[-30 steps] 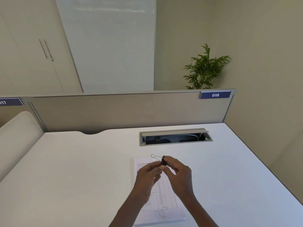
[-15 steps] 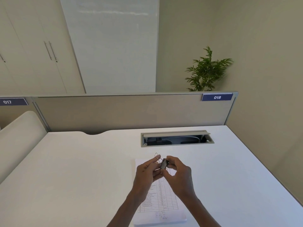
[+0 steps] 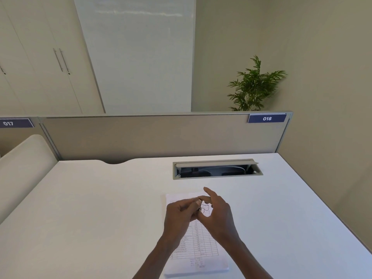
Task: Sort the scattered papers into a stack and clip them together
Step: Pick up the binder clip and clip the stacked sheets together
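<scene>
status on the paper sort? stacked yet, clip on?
Stacking looks done: the papers lie in one pile on the desk, none scattered elsewhere. In hand: the left hand and right hand hold the binder clip between them above the pile's far end. Left: the clip is not on the papers yet; it has to be opened and pushed onto an edge.

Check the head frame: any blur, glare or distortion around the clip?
Head view: clip small and soft between left hand and right hand, its wire loops faint; print on the papers unreadable; wide-angle bend tilts the cabinet and panel; mild glare streak near the panel's top; light even, soft shadows on the desk.
</scene>
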The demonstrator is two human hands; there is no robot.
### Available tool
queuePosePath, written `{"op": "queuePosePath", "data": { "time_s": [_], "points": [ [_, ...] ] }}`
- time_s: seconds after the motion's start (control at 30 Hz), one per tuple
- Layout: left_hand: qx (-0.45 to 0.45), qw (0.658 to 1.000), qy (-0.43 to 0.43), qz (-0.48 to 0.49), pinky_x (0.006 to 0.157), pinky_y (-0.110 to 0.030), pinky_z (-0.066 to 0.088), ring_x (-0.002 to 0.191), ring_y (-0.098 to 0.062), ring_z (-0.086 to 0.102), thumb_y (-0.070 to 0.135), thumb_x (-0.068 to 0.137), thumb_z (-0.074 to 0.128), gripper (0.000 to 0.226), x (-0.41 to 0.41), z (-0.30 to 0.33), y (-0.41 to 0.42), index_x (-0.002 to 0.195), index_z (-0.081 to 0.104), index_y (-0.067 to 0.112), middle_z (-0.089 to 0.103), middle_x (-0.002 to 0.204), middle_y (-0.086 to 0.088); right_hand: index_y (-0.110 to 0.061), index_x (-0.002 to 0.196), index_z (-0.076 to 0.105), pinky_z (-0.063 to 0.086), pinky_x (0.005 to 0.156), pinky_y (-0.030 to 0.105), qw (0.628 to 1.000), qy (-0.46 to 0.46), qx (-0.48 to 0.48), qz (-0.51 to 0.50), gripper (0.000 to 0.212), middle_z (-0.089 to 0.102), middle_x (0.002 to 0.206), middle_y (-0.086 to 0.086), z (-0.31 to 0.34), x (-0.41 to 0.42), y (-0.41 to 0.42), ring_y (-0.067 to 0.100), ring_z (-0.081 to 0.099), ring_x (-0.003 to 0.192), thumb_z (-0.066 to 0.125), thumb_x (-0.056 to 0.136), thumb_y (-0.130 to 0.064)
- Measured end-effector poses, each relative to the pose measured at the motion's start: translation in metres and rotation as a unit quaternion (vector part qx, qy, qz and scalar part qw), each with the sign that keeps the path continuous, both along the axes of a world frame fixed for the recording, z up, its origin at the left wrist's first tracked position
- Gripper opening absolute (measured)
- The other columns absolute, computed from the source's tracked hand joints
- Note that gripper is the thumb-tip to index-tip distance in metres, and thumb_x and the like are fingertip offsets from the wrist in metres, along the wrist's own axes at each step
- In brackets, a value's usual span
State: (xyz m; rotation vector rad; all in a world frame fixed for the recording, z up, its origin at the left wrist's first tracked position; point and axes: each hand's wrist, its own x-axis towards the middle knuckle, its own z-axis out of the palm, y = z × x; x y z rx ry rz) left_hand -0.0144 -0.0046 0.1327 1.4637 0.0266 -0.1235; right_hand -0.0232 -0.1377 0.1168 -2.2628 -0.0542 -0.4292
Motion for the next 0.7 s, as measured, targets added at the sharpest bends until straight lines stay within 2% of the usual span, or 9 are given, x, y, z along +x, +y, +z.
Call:
{"op": "queuePosePath", "data": {
  "time_s": [0.1,0.23,0.33,0.4,0.47,0.6,0.7],
  "points": [
    [-0.063,0.997,0.043,0.031,0.077,-0.035,0.061,0.088,-0.029,0.075,0.003,0.087,0.07,0.025,0.001,-0.005,0.0,0.111,0.071,0.009,0.078,0.091,-0.014,-0.023,0.139,0.047,0.052,0.097,0.028,1.0,0.001,0.003,0.013,0.065,0.066,0.123,-0.014,0.001,0.002,0.0,0.004,0.06,0.111,0.075,0.082,-0.033],
    [-0.133,0.987,0.08,0.046,0.085,-0.039,0.059,0.093,-0.032,0.074,0.001,0.089,0.067,0.029,0.005,-0.011,0.001,0.116,0.066,0.007,0.077,0.097,-0.018,-0.026,0.133,0.055,0.052,0.094,0.028,0.999,0.001,0.012,0.044,0.055,0.062,0.12,-0.023,0.0,0.005,0.0,0.0,0.059,0.109,0.075,0.082,-0.025],
    [-0.159,0.981,0.089,0.065,0.087,-0.04,0.058,0.094,-0.031,0.074,0.002,0.089,0.066,0.027,0.007,-0.014,0.002,0.116,0.067,0.004,0.076,0.099,-0.018,-0.026,0.131,0.056,0.049,0.095,0.02,0.998,0.026,0.038,0.048,0.056,0.057,0.121,-0.023,-0.001,0.007,0.0,0.001,0.057,0.111,0.077,0.08,-0.034],
    [-0.167,0.979,0.087,0.077,0.087,-0.04,0.058,0.095,-0.031,0.074,0.002,0.089,0.066,0.025,0.008,-0.016,0.003,0.114,0.069,0.002,0.076,0.1,-0.019,-0.025,0.13,0.057,0.049,0.089,0.013,0.992,0.071,0.095,0.043,0.058,0.06,0.121,-0.02,0.001,0.008,0.0,0.0,0.059,0.108,0.077,0.078,-0.042],
    [-0.176,0.977,0.086,0.086,0.087,-0.039,0.059,0.096,-0.031,0.073,-0.001,0.091,0.064,0.022,0.01,-0.02,0.004,0.112,0.07,0.0,0.075,0.102,-0.02,-0.022,0.126,0.061,0.052,0.084,0.013,0.977,0.12,0.175,0.028,0.055,0.066,0.113,-0.015,0.003,0.01,0.0,0.001,0.064,0.1,0.076,0.079,-0.043],
    [-0.186,0.975,0.079,0.097,0.085,-0.036,0.06,0.098,-0.032,0.073,-0.002,0.092,0.062,0.02,0.013,-0.026,0.002,0.109,0.071,-0.001,0.075,0.102,-0.02,-0.012,0.12,0.066,0.058,0.085,0.026,0.928,0.171,0.331,0.006,0.048,0.076,0.096,-0.005,-0.003,0.015,-0.002,0.009,0.073,0.09,0.078,0.08,-0.034],
    [-0.196,0.971,0.08,0.107,0.086,-0.036,0.059,0.099,-0.031,0.073,-0.002,0.092,0.062,0.022,0.015,-0.032,-0.004,0.112,0.07,-0.001,0.075,0.104,-0.019,-0.01,0.114,0.07,0.058,0.087,0.032,0.906,0.184,0.38,0.023,0.052,0.077,0.095,0.001,-0.008,0.018,-0.004,0.021,0.072,0.094,0.081,0.073,-0.04]
  ]
}}
